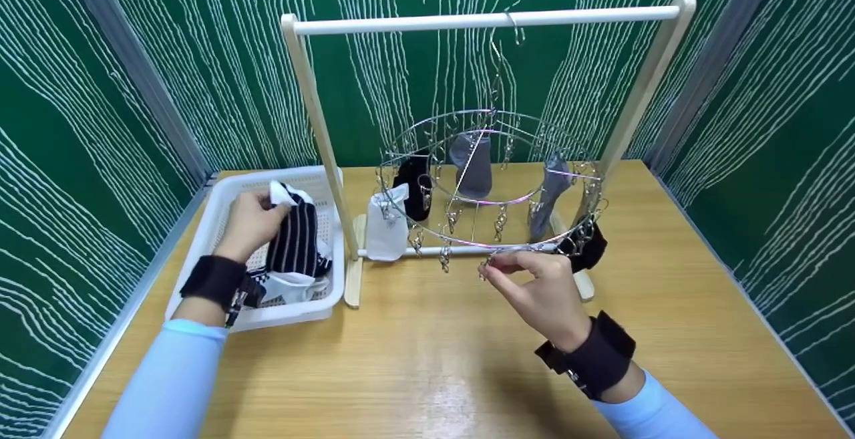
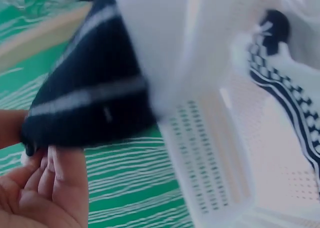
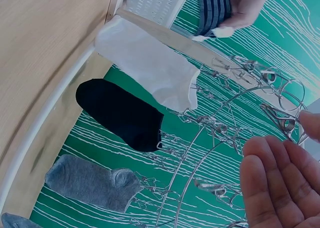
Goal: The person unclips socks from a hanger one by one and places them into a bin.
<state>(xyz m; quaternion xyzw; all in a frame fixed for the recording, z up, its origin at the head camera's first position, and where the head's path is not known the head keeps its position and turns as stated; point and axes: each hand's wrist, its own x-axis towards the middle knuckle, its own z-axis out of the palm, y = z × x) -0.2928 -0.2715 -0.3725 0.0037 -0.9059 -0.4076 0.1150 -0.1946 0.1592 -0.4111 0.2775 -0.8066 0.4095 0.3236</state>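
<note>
My left hand [image 1: 252, 224] pinches a black sock with white stripes [image 1: 294, 238] by its white cuff, holding it up over the white basket [image 1: 337, 252]. In the left wrist view the striped sock [image 2: 95, 77] hangs from the fingertips. My right hand [image 1: 538, 285] pinches a metal clip [image 3: 280, 119] at the near edge of the round wire hanger [image 1: 461, 242]. Clipped around this hanger are a white sock [image 1: 386, 228], a black sock [image 3: 120, 115], a grey sock [image 1: 475, 172], another grey sock [image 1: 549, 202] and a black sock [image 1: 591, 250] at the right.
The hanger hooks onto the white bar [image 1: 434, 23] of a wooden stand [image 1: 310, 91] on the wooden table [image 1: 414, 359]. More socks, one with a checkered pattern [image 2: 295, 92], lie in the basket at left. Green walls [image 1: 67, 125] with white lines enclose the table.
</note>
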